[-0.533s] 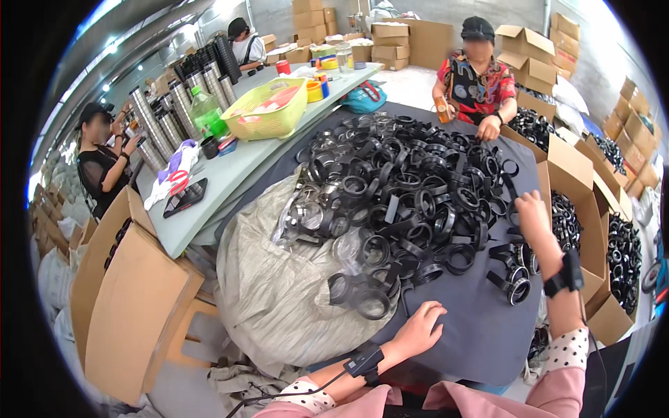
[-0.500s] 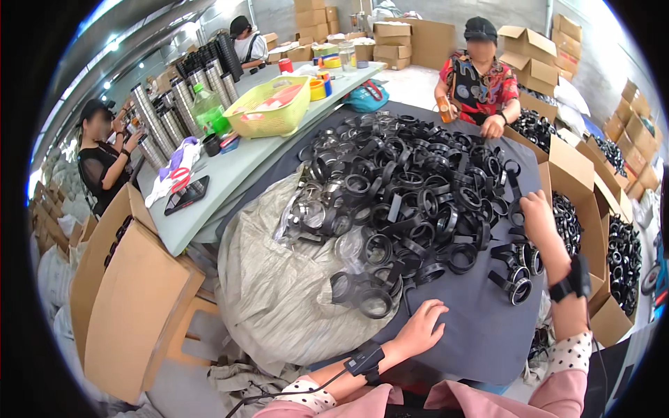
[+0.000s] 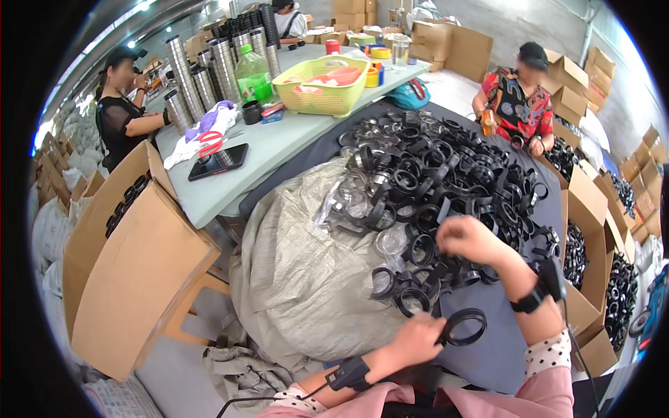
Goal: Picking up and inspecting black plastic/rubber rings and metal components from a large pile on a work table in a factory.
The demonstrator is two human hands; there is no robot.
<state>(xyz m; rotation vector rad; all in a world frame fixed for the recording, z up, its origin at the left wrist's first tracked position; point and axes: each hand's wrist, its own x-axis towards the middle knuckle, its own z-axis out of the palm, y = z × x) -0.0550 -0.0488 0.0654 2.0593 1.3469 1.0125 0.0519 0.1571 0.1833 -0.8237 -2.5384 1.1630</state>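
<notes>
My left hand (image 3: 420, 339) is closed on the tab side of a black ring (image 3: 465, 327), whose round opening faces up near the front of the dark table. My right hand (image 3: 468, 238) hangs over the near part of a heap of black rings (image 3: 481, 167). Its fingers curl downward and are smeared by motion, so whether it holds anything cannot be made out. Many rings in the heap have a short flat tab, and some look clear or silvery. Several lie just beyond my left hand, beside a pale woven sack (image 3: 286, 265).
A green-grey table (image 3: 258, 157) holds a yellow-green basket (image 3: 317, 90), a green bottle (image 3: 254, 76), a phone (image 3: 219, 161) and red-handled scissors (image 3: 210, 144). Ring-filled cartons (image 3: 585, 202) line the right side; an open carton (image 3: 139, 279) stands left. A co-worker (image 3: 519, 101) sits across the heap.
My left hand, outstretched and without a ring before, now grips a black ring. My right hand has moved left from the heap's right edge. The view has shifted.
</notes>
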